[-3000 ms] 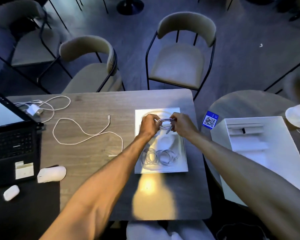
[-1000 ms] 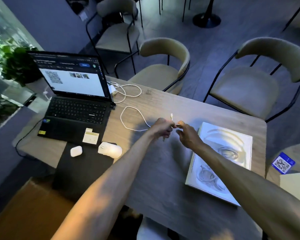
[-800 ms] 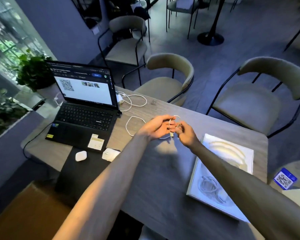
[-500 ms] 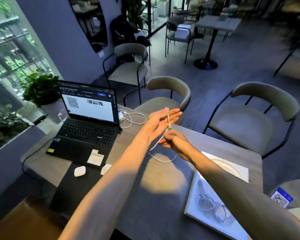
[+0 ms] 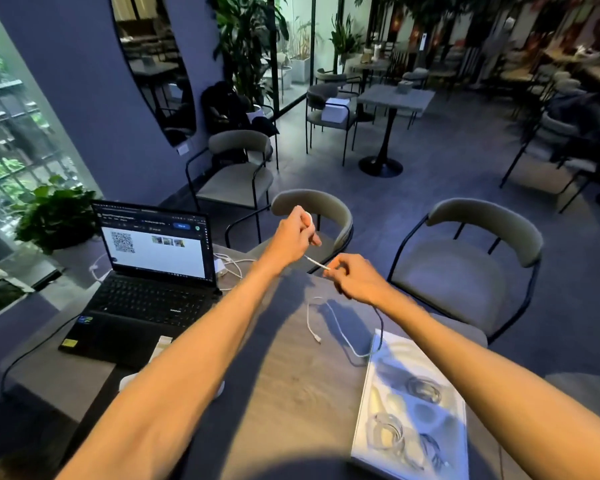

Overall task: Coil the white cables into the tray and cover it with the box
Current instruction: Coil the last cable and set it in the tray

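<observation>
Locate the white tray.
Head view, lower right: the white tray lies on the table beneath the right forearm, the white cable beside its far corner.

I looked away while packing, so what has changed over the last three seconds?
Both hands left the tray, moved left and picked up the loose white cable: the left hand holds it raised, the right hand pinches it below, the rest trailing on the table. Tray and laptop stayed put.

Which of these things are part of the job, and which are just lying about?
Job: white cable, held by left hand and right hand; tray; coiled cables in it.
Lying about: laptop, charger, potted plant, chairs.
</observation>
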